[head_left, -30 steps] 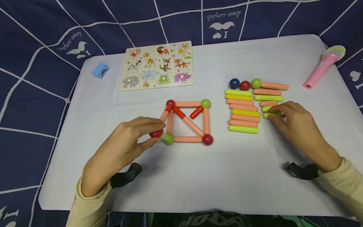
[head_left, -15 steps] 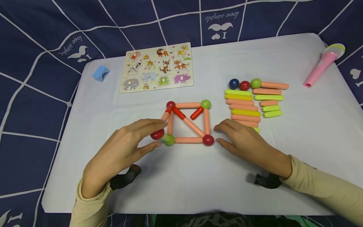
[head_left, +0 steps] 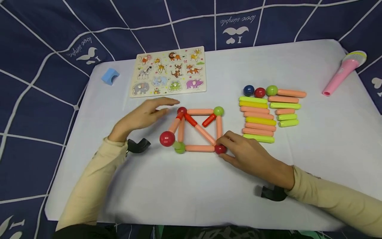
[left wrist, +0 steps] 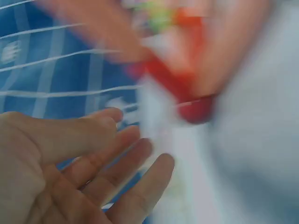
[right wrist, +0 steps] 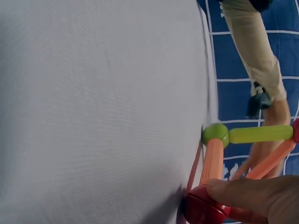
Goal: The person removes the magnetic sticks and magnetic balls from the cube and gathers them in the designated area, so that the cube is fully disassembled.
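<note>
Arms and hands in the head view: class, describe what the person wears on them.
Both arms wear long, pale cream sleeves, the left sleeve and right sleeve reaching the wrists. A black strap-mounted device sits at each wrist. The left hand and right hand are bare, with no gloves.

- The rod-and-ball frame [head_left: 198, 129] lies at the centre of the counter [head_left: 185, 189].
- The animal puzzle board [head_left: 168, 71] lies above it in the frame.
- The spare rods [head_left: 262, 118] lie in rows to the right.
- The block [head_left: 109, 76] sits upper left, the toy microphone [head_left: 343, 73] upper right.
</note>
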{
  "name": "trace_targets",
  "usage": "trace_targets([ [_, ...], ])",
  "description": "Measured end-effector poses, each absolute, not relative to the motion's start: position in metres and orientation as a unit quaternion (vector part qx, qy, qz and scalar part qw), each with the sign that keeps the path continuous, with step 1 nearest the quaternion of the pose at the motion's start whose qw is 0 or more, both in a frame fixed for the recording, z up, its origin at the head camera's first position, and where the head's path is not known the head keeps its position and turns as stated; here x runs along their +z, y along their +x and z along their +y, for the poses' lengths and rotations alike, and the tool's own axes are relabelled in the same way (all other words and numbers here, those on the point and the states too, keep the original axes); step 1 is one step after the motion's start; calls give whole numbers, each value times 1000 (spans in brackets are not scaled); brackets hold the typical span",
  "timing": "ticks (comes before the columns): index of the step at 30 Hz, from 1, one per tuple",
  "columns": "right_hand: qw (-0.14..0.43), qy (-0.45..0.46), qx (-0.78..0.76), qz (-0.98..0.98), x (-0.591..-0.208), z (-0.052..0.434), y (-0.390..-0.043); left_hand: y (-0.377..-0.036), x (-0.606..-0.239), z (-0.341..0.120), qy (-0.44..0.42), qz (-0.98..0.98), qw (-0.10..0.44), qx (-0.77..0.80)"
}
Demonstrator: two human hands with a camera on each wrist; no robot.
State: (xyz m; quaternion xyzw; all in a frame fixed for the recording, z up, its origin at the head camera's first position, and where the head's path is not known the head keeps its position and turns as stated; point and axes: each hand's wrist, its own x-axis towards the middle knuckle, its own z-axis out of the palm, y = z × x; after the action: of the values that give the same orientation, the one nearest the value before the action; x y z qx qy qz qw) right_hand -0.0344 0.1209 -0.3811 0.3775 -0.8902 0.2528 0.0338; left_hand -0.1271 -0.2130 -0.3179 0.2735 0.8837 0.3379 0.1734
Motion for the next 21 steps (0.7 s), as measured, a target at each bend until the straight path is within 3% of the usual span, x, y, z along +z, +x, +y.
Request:
trace_targets([
  [4, 24, 374, 245, -894, -382, 121, -35, -140, -347, -205, 303, 872, 215, 317],
  [13, 2, 287, 186, -940, -368, 129, -59, -123, -351, -202, 279, 906, 146, 284],
  [21, -55, 273, 189, -942, -364, 126, -86, -83, -345, -190, 248, 929, 150, 228],
])
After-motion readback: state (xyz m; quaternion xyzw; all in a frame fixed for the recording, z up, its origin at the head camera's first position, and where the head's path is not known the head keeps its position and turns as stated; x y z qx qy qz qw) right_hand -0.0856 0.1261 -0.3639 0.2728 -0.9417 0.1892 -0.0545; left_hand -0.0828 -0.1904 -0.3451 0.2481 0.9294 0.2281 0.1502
